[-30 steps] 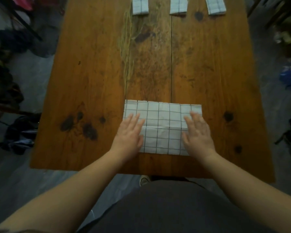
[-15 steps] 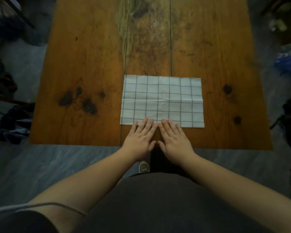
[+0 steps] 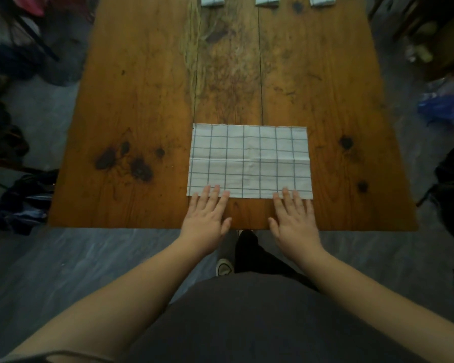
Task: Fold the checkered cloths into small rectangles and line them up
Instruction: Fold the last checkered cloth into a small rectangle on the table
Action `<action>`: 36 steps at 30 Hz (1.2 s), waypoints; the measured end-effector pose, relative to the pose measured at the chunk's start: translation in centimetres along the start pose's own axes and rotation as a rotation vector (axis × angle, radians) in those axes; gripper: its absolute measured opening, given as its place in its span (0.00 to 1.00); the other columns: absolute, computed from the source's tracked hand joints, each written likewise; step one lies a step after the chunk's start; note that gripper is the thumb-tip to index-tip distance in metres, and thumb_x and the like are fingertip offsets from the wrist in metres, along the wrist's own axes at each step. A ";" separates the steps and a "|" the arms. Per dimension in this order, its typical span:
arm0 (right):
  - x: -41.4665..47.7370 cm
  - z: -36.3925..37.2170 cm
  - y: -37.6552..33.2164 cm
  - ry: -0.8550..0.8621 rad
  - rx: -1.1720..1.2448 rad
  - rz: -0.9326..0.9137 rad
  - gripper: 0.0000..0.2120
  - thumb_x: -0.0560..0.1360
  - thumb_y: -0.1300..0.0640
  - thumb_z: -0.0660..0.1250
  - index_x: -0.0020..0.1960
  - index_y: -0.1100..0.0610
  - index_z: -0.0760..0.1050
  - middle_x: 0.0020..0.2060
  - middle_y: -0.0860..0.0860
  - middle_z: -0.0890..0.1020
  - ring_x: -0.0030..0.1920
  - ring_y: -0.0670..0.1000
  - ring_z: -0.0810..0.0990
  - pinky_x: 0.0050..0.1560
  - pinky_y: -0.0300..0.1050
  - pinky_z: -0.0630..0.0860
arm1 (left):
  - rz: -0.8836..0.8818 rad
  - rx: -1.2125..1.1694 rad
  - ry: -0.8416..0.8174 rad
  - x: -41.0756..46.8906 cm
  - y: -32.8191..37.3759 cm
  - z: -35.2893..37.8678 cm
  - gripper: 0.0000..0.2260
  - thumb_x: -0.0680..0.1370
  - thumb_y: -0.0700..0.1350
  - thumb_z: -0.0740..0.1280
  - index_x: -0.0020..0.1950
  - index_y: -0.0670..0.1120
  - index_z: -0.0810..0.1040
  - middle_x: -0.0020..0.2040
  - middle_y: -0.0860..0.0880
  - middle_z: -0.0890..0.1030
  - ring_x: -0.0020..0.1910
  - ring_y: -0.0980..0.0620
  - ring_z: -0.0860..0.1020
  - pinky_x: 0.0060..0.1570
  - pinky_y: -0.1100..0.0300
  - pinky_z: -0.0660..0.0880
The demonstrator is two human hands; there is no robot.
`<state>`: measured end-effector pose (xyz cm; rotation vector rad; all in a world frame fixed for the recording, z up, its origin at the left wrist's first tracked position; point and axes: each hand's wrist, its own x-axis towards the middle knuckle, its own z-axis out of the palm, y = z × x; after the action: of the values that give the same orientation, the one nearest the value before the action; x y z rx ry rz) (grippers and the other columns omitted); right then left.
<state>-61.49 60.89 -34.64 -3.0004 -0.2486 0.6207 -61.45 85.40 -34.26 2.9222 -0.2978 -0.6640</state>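
A white checkered cloth [image 3: 249, 161] lies flat as a wide rectangle near the front edge of the wooden table [image 3: 142, 100], with a crease across its middle. My left hand [image 3: 206, 218] rests palm down at the cloth's near left corner, fingertips on its near edge. My right hand [image 3: 294, 220] lies flat at the near right corner, fingertips also on the edge. Both hands hold nothing. Three small folded checkered cloths sit in a row at the table's far edge: one on the left [image 3: 212, 0], one in the middle [image 3: 267, 0], one on the right [image 3: 322, 0], each cut off by the frame.
Dark knots mark the wood left [image 3: 131, 163] and right [image 3: 346, 142] of the cloth. Dark bags and clothes [image 3: 24, 200] lie on the grey floor at the left, a blue bag [image 3: 440, 106] at the right. My shoe [image 3: 224, 267] shows under the table edge.
My hands slid from the middle of the cloth's near edge, where they were side by side, outward to its two near corners. The view tilted up, showing the folded cloths again.
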 end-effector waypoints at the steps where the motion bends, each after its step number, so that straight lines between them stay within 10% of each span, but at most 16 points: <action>1: 0.3 0.0 -1.3 0.007 0.005 -0.054 0.33 0.81 0.40 0.44 0.82 0.51 0.43 0.82 0.53 0.44 0.81 0.55 0.40 0.79 0.61 0.42 | 0.039 0.004 0.001 0.4 1.2 -0.1 0.32 0.84 0.58 0.50 0.82 0.50 0.38 0.82 0.46 0.38 0.80 0.46 0.34 0.79 0.44 0.38; 19: -1.1 0.3 5.4 0.025 0.083 0.061 0.28 0.83 0.44 0.47 0.81 0.51 0.54 0.81 0.51 0.55 0.81 0.52 0.49 0.79 0.59 0.47 | -0.091 -0.030 0.023 -1.7 -4.6 0.7 0.28 0.85 0.57 0.49 0.83 0.51 0.47 0.83 0.49 0.48 0.82 0.49 0.42 0.80 0.47 0.41; 25: 2.1 -2.3 5.0 0.202 0.321 0.244 0.16 0.78 0.58 0.64 0.65 0.54 0.74 0.62 0.53 0.75 0.63 0.55 0.72 0.64 0.55 0.70 | -0.061 -0.167 0.204 -0.2 -0.8 -1.8 0.24 0.81 0.45 0.62 0.77 0.45 0.65 0.77 0.44 0.66 0.78 0.45 0.59 0.78 0.51 0.52; 36: 3.9 -3.5 7.7 0.087 0.151 -0.014 0.03 0.79 0.55 0.64 0.49 0.47 0.74 0.44 0.43 0.71 0.46 0.47 0.67 0.48 0.46 0.65 | 0.104 -0.114 0.060 4.2 4.6 -2.0 0.26 0.80 0.47 0.61 0.78 0.47 0.63 0.74 0.46 0.68 0.73 0.45 0.65 0.71 0.50 0.64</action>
<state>-55.42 53.83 -33.73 -2.8695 -0.2075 0.4833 -57.60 80.15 -33.45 2.7907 -0.3883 -0.5580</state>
